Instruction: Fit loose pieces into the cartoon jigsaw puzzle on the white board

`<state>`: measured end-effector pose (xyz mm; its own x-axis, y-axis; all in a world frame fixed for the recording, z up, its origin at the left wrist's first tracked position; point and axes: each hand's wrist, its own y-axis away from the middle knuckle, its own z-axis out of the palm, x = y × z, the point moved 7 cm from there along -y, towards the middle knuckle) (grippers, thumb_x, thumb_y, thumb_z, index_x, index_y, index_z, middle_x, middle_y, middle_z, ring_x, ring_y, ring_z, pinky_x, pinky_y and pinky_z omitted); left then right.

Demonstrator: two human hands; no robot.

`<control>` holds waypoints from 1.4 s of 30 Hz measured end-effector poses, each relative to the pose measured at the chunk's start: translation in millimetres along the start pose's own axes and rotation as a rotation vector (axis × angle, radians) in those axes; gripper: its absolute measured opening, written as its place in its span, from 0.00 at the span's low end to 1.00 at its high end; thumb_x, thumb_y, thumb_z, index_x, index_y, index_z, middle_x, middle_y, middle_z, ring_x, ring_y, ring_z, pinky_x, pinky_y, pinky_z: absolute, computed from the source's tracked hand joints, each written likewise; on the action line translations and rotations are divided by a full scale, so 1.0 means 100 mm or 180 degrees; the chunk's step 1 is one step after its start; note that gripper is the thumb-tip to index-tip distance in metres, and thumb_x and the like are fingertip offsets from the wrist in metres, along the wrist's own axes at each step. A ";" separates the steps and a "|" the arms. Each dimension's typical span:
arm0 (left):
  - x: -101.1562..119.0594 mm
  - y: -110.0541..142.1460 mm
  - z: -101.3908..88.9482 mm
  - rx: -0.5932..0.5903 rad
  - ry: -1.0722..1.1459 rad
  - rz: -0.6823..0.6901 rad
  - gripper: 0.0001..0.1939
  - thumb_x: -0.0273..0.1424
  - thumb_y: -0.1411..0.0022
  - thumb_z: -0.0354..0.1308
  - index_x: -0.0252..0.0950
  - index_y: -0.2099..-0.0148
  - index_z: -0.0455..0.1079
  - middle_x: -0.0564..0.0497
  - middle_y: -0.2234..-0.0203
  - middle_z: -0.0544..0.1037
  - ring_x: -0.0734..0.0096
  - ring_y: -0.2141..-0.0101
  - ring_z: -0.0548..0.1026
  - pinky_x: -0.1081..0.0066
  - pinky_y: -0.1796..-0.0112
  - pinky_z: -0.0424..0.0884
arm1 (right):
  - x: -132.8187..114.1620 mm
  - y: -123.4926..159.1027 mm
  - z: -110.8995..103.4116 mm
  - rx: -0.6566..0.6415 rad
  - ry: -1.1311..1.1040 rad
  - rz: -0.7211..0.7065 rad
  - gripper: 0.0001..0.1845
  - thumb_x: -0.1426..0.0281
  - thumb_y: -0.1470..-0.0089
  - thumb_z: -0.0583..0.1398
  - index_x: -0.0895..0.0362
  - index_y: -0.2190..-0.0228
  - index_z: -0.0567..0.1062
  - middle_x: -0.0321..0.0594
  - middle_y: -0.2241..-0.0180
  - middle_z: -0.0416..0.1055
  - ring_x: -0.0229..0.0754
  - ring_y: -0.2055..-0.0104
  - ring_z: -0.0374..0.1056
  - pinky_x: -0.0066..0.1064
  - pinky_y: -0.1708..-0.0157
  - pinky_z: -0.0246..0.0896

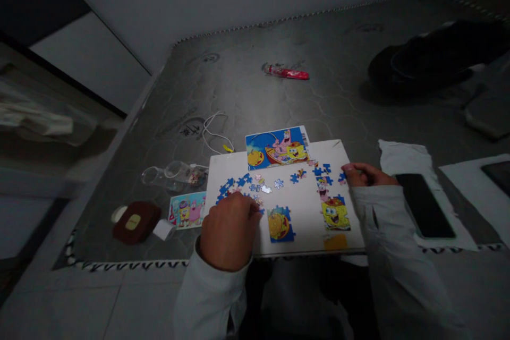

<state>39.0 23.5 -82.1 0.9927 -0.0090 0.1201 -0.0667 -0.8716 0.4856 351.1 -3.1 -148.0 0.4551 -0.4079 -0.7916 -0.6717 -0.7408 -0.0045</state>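
Note:
My left hand is curled over the left part of a white board, fingers closed, with a small blue puzzle piece at its fingertips. Closed at the board's right edge is my right hand; a puzzle piece lies by its fingertips, and what it grips is hidden. A joined burger section lies between the hands, with a joined yellow cartoon section to its right. Loose blue pieces are heaped beyond my left hand. A picture card overlaps the board's far edge.
Left of the board are a second picture card, clear plastic bottles, a brown case and a white cord. A red packet lies farther back. A phone rests on white paper at right, below a dark bag.

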 end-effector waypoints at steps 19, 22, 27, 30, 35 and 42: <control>0.06 0.03 0.00 -0.0091 -0.0125 -0.0023 0.13 0.29 0.30 0.59 0.45 0.50 0.83 0.49 0.52 0.86 0.49 0.49 0.83 0.56 0.50 0.73 | -0.05 0.03 -0.01 -0.0008 -0.0046 -0.0167 0.27 0.47 0.43 0.61 0.58 0.61 0.85 0.33 0.80 0.59 0.36 0.77 0.52 0.32 0.76 0.42; 0.06 0.02 0.01 -0.0094 -0.0124 0.0053 0.12 0.30 0.30 0.60 0.45 0.51 0.84 0.49 0.54 0.87 0.49 0.50 0.83 0.57 0.50 0.73 | -0.04 0.02 -0.01 0.0028 -0.0035 -0.0140 0.28 0.47 0.43 0.61 0.58 0.61 0.85 0.33 0.80 0.59 0.36 0.77 0.53 0.32 0.75 0.44; 0.11 0.00 0.02 -0.0051 -0.0032 0.0278 0.11 0.26 0.31 0.60 0.43 0.55 0.83 0.49 0.50 0.85 0.53 0.50 0.82 0.58 0.50 0.74 | -0.03 0.02 0.01 0.0050 -0.0090 -0.0110 0.28 0.47 0.44 0.61 0.58 0.61 0.85 0.33 0.80 0.59 0.35 0.78 0.52 0.31 0.76 0.43; 0.11 0.00 0.03 -0.0094 0.0105 0.0302 0.12 0.24 0.31 0.60 0.44 0.56 0.83 0.51 0.53 0.86 0.54 0.50 0.82 0.57 0.49 0.74 | -0.03 0.02 0.00 0.0054 -0.0075 -0.0097 0.26 0.47 0.44 0.62 0.58 0.62 0.85 0.32 0.79 0.59 0.34 0.78 0.52 0.31 0.75 0.42; -0.02 0.02 -0.07 0.0083 0.0287 0.0199 0.12 0.28 0.29 0.61 0.46 0.49 0.83 0.54 0.51 0.86 0.56 0.49 0.83 0.59 0.47 0.73 | -0.06 0.02 -0.01 0.0019 0.0030 -0.0209 0.29 0.46 0.42 0.61 0.58 0.59 0.85 0.32 0.80 0.58 0.35 0.77 0.52 0.31 0.74 0.42; -0.21 0.03 -0.09 -0.0017 0.0032 -0.0024 0.12 0.30 0.29 0.61 0.48 0.53 0.85 0.52 0.54 0.87 0.53 0.50 0.83 0.58 0.49 0.74 | -0.06 0.02 -0.04 0.0033 0.0188 -0.0221 0.30 0.44 0.42 0.60 0.56 0.58 0.85 0.35 0.79 0.62 0.37 0.77 0.55 0.32 0.75 0.45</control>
<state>17.2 25.2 -75.1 0.9922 0.0024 0.1250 -0.0597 -0.8691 0.4910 349.1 -4.5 -140.6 0.5342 -0.3868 -0.7516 -0.6432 -0.7629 -0.0646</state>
